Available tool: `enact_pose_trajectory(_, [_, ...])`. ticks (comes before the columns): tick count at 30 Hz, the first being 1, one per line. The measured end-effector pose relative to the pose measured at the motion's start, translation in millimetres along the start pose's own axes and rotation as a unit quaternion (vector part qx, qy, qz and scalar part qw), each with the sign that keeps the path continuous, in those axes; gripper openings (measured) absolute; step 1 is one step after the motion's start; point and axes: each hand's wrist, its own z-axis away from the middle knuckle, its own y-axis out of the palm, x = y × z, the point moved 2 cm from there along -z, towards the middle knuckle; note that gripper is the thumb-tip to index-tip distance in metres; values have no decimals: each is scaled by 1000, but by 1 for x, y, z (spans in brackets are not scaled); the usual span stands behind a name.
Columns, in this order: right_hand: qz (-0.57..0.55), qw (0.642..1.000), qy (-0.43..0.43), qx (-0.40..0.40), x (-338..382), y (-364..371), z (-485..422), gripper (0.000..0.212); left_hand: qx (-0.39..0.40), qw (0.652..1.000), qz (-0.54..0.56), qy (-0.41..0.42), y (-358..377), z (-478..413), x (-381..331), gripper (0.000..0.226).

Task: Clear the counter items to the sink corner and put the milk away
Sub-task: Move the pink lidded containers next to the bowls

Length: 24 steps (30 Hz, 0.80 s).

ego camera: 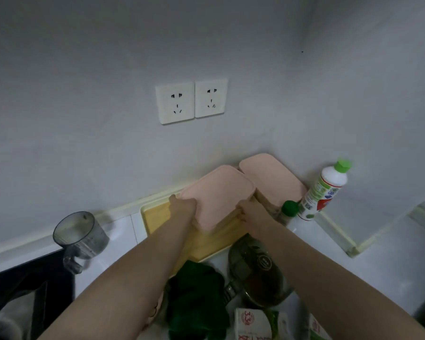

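Note:
A container with a pink lid (pixel 217 192) stands on a wooden tray (pixel 157 215) against the wall. My left hand (pixel 183 204) grips its left side and my right hand (pixel 252 212) grips its right side. A second pink-lidded container (pixel 271 177) sits behind it in the corner. A milk carton (pixel 254 323) with red print shows at the bottom edge, beside another carton (pixel 315 328) that is partly cut off.
A white bottle with a green cap (pixel 325 190) leans in the corner, and a smaller green-capped bottle (pixel 288 209) stands before it. A glass pot lid (pixel 258 271) and a green cloth (pixel 198 295) lie near me. A grey measuring cup (pixel 80 235) stands left, beside the black stove (pixel 22 290).

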Motion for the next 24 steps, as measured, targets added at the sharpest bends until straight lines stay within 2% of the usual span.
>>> enact_pose_trajectory(3, [-74,994,56,53,3,9,-8,28,35,996,-61,61,0,-11,-11,60])
enact_pose_trajectory(6, [-135,985,96,57,2,15,-16,25,64,990,-95,76,-1,-19,-16,58])
enact_pose_trajectory(9, [-128,981,127,73,-3,27,-22,24,82,985,-133,68,-6,-25,-15,56])
enact_pose_trajectory(11, [-161,975,132,85,-6,37,-25,20,96,982,-147,66,-9,-30,-18,53])
enact_pose_trajectory(13, [-181,970,134,88,-5,44,-25,33,106,981,-155,57,-11,-34,-19,55])
enact_pose_trajectory(15, [-132,976,160,66,-1,42,-21,44,105,982,-149,48,-11,-37,-19,58])
enact_pose_trajectory(17, [-135,973,179,49,0,37,-19,53,117,986,-116,29,-9,-38,-15,57])
enact_pose_trajectory(19, [-172,970,165,55,-2,36,-21,49,123,988,-87,14,-7,-38,-10,55])
enact_pose_trajectory(22, [-170,977,109,62,-4,37,-24,26,118,990,-76,16,-9,-40,-8,52])
enact_pose_trajectory(24, [-148,984,82,55,4,35,-24,30,116,990,-84,18,-12,-40,-7,51])
